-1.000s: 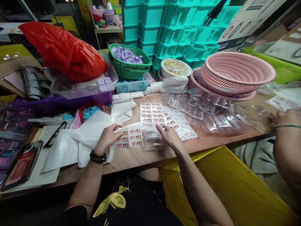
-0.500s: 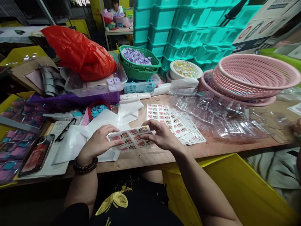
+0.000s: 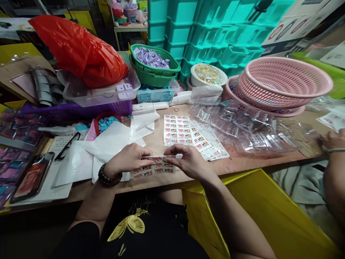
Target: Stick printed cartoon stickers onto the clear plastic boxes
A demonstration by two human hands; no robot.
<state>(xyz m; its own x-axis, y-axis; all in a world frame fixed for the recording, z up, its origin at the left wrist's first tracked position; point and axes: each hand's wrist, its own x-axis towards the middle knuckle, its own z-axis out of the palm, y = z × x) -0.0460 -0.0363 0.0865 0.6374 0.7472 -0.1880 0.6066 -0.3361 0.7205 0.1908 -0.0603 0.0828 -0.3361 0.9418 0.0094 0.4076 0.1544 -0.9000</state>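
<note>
Between my two hands a sticker sheet [image 3: 153,169], printed with small pink and orange cartoon pictures, is held near the table's front edge. My left hand [image 3: 132,158] pinches its upper left part between thumb and fingers; a dark bead bracelet is on that wrist. At the upper right part my right hand [image 3: 187,160] pinches the same sheet, its fingertips close to the left ones. Just beyond the hands lie more sticker sheets [image 3: 178,126], fanned out to the right. Crumpled white backing paper [image 3: 113,138] lies to the left of my left hand.
Clear plastic packages [image 3: 258,133] and pink baskets [image 3: 285,82] stand at the right. Green baskets [image 3: 156,77], a white bowl [image 3: 208,75] and a red bag [image 3: 81,54] line the back. A phone [image 3: 33,176] and glasses [image 3: 67,145] lie left. Another person's hand [image 3: 334,140] rests far right.
The sheet has been tipped more upright, and both hands have come closer together along its top edge. The view has shifted; another person's hand and arm now show more at the right.
</note>
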